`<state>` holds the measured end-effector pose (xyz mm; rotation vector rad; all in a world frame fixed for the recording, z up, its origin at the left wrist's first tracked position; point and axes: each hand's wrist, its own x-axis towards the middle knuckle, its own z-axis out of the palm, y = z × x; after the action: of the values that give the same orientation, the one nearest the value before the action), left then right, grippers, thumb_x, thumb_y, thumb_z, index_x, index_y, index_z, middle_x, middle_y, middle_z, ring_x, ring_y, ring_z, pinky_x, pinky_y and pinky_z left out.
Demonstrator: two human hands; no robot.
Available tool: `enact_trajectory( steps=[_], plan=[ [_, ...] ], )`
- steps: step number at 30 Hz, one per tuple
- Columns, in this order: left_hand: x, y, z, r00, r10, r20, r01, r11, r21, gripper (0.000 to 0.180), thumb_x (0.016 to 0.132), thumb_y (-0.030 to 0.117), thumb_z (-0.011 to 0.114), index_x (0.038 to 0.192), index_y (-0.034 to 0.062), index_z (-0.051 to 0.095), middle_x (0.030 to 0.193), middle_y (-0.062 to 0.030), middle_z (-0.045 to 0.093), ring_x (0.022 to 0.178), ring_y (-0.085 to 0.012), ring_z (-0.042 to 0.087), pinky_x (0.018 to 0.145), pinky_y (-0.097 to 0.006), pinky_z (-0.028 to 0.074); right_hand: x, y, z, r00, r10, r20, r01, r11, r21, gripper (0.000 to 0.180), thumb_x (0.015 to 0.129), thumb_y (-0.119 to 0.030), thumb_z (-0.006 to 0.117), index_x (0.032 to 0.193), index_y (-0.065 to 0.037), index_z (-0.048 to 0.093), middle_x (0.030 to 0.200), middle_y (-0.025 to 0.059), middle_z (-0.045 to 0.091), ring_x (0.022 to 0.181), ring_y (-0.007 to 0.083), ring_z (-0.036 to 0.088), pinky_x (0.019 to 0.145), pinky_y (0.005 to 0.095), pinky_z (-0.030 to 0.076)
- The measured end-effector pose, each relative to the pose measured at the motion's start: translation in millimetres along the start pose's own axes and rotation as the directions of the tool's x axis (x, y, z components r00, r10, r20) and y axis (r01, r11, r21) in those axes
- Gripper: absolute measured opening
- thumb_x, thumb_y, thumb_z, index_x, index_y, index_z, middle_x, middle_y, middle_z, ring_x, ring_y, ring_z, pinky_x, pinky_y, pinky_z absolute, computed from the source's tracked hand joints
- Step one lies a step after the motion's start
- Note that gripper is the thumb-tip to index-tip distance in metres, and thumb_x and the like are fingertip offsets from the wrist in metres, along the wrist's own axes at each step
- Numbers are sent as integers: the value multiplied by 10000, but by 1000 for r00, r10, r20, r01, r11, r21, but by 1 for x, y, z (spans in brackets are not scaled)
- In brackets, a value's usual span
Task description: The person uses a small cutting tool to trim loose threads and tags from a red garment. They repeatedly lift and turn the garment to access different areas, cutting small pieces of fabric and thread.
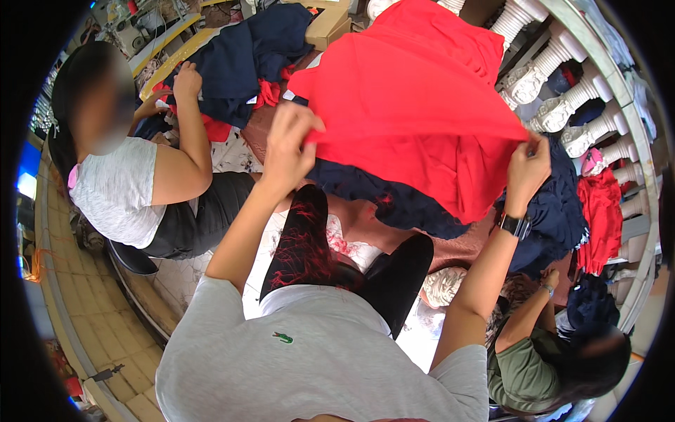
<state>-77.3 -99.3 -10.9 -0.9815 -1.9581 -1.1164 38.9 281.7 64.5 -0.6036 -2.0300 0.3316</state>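
I hold a red garment (415,98) spread out in front of me. My left hand (288,141) pinches its near left edge. My right hand (527,167), with a dark watch on the wrist, grips its right edge. The cloth hangs between both hands over a dark navy garment (394,200) on a brownish surface. My legs in black trousers flecked with red threads (309,246) show below the cloth.
A person in a white top (119,190) sits at my left, hands on a pile of navy and red clothes (246,56). Another person in a green top (527,366) is at lower right. White balusters (555,77) line the right side, with red cloth (601,211) beside them.
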Motion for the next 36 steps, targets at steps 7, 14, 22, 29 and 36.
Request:
enact_trajectory(
  steps=[7,14,22,29,36],
  plan=[
    [10,14,-24,990,-59,128,71,993,-90,135,843,58,752,948,30,671,959,-89,634,925,-253,620,846,-356,495,-50,-61,-17,992,-121,43,100,940,327,208,840,-16,714,1046,-44,701,920,86,663,779,219,641,671,339,504],
    [35,39,63,981,-123,151,144,980,-134,259,862,160,801,1020,3,669,881,-81,597,760,-190,615,684,-323,512,-53,-116,31,803,-518,296,306,784,541,202,861,-51,747,1047,-30,672,874,114,627,805,267,642,717,350,508],
    [54,8,66,799,-401,448,594,640,-487,148,1024,152,607,995,9,633,941,-40,690,803,-80,574,695,-254,482,-24,-106,38,677,-512,528,88,769,633,218,944,-167,691,1101,-29,629,868,113,653,830,273,664,745,357,511],
    [58,9,73,849,-373,373,526,655,-542,189,1036,148,576,1011,-13,673,839,-61,676,758,-107,600,688,-280,501,-28,-113,42,584,-653,482,372,744,556,153,950,-223,673,997,-83,633,949,66,721,844,293,694,701,400,521],
    [59,8,68,799,-363,479,583,665,-467,226,1063,193,538,1067,-6,645,1007,-50,700,853,-91,605,778,-255,497,-28,-121,43,571,-685,453,455,723,519,118,934,-208,673,970,-103,633,933,53,715,811,299,689,656,407,522]
  ],
)
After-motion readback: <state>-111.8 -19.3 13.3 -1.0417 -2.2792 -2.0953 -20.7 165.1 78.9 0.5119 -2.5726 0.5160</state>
